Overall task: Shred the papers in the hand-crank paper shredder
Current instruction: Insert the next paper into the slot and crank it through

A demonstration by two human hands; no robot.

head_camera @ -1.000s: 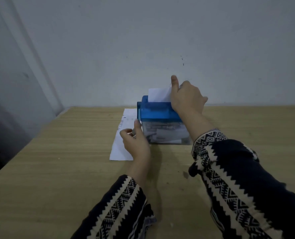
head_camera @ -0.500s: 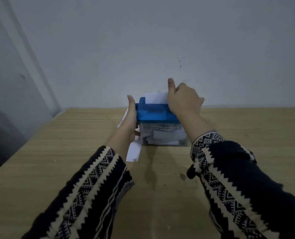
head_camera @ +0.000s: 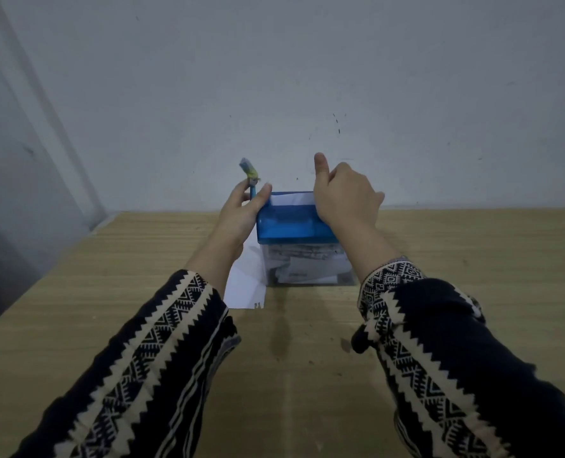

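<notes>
Head view, shredder: the hand-crank paper shredder (head_camera: 293,223), blue top on a clear bin (head_camera: 307,267), is parked on the wooden table (head_camera: 109,276) near the wall, between both hands.
Left hand: the left hand (head_camera: 241,214) is curled round the crank handle (head_camera: 251,180) at the shredder's left side, handle tilted up and away, a bit blurry.
Right hand: the right hand (head_camera: 344,193) is loosely curled on the top's right end, thumb stuck up; whether the sheet is actually pinched can't be told.
Paper in slot: only a low white strip of the sheet (head_camera: 291,200) is left showing above the blue top.
Done so far: a decent heap of cut paper is seen inside the bin.
Left to do: this sheet looks nearly fed through, and one more paper (head_camera: 246,285) is lying flat by the shredder's left side, partly hidden by the left forearm, so probably not finished yet.
</notes>
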